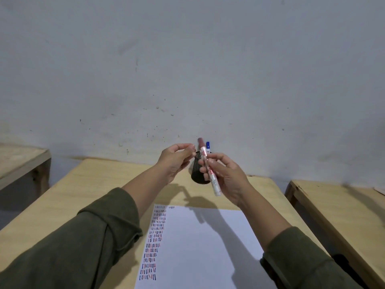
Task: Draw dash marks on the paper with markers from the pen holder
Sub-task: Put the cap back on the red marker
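Observation:
My right hand [227,176] holds a white marker with red print [213,182], tilted, its red cap end [201,142] pointing up and away. My left hand [175,159] hovers just left of the cap with thumb and fingers pinched close together, holding nothing that I can see. Behind both hands stands a black mesh pen holder [199,174] with a blue-capped marker [208,146] sticking out of it. White paper [208,247] lies on the near part of the table, with rows of blue, red and black dash marks [154,243] down its left edge.
The wooden table [93,195] ends against a grey wall [187,69]. Another wooden table [337,215] stands to the right across a narrow gap, and a third [18,159] at the far left.

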Available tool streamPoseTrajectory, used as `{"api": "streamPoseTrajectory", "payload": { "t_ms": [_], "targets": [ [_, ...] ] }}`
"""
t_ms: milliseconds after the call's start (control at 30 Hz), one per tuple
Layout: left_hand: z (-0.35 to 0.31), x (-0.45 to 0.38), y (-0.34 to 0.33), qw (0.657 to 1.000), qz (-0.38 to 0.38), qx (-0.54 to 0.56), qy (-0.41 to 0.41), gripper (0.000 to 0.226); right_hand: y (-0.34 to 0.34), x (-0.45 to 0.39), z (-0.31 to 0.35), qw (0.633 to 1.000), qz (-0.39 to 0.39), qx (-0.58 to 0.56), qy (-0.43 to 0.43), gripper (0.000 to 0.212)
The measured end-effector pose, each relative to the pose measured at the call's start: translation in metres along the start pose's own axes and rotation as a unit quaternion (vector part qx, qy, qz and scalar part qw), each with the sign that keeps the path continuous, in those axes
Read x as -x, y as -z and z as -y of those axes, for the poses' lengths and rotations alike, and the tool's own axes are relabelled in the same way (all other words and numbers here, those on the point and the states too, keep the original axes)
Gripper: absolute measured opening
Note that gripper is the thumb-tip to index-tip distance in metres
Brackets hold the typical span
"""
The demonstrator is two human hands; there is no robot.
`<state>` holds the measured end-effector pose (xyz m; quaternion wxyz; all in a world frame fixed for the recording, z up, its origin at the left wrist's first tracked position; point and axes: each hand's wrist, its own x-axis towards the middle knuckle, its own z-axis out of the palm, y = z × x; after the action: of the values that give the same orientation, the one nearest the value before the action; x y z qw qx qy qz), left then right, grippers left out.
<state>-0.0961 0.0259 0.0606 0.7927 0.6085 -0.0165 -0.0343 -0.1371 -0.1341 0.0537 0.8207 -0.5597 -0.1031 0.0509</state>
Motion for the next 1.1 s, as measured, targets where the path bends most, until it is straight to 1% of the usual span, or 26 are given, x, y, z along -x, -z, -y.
{"api": "streamPoseTrajectory", "payload": {
  "t_ms": [33, 133, 200, 267, 333, 400, 500, 567, 667, 767, 867, 967, 1100],
  "targets": [
    [0.0, -0.006, 0.0, 0.999, -0.01, -0.045, -0.004, 0.01, 0.004, -0.006, 0.002, 1.0, -0.02, 0.007, 0.006, 0.011],
    [0.003, -0.027, 0.001, 0.979, -0.051, -0.194, -0.028, 0.016, 0.017, -0.027, 0.01, 0.992, -0.07, 0.1, 0.009, 0.026],
    [0.006, -0.039, 0.0, 0.961, -0.054, -0.267, -0.047, 0.026, 0.025, -0.042, 0.012, 0.982, -0.095, 0.161, 0.017, 0.044],
    [0.009, -0.054, -0.003, 0.939, -0.044, -0.335, -0.067, 0.036, 0.033, -0.058, 0.014, 0.973, -0.111, 0.2, 0.04, 0.064],
    [0.013, -0.07, -0.008, 0.919, -0.037, -0.387, -0.066, 0.047, 0.04, -0.076, 0.016, 0.96, -0.123, 0.243, 0.06, 0.078],
    [0.017, -0.084, -0.013, 0.904, -0.03, -0.423, -0.051, 0.057, 0.045, -0.096, 0.019, 0.94, -0.134, 0.306, 0.075, 0.083],
    [0.024, -0.1, -0.021, 0.879, -0.013, -0.476, -0.038, 0.067, 0.053, -0.122, 0.019, 0.913, -0.141, 0.37, 0.097, 0.083],
    [0.029, -0.108, -0.024, 0.869, -0.005, -0.494, -0.029, 0.07, 0.059, -0.137, 0.018, 0.902, -0.143, 0.393, 0.107, 0.078],
    [0.036, -0.116, -0.023, 0.863, 0.001, -0.505, -0.016, 0.071, 0.065, -0.151, 0.013, 0.881, -0.136, 0.442, 0.105, 0.072],
    [0.039, -0.118, -0.02, 0.861, 0.007, -0.509, -0.011, 0.061, 0.069, -0.159, 0.003, 0.856, -0.118, 0.494, 0.098, 0.071],
    [0.043, -0.118, -0.017, 0.869, 0.004, -0.494, -0.013, 0.05, 0.071, -0.164, -0.008, 0.842, -0.098, 0.524, 0.088, 0.069],
    [0.047, -0.12, -0.014, 0.881, 0.001, -0.472, -0.017, 0.05, 0.075, -0.166, -0.019, 0.823, -0.087, 0.557, 0.072, 0.068],
    [0.052, -0.122, -0.013, 0.892, -0.001, -0.452, -0.017, 0.049, 0.078, -0.167, -0.029, 0.813, -0.089, 0.572, 0.066, 0.067]
  ]
}}
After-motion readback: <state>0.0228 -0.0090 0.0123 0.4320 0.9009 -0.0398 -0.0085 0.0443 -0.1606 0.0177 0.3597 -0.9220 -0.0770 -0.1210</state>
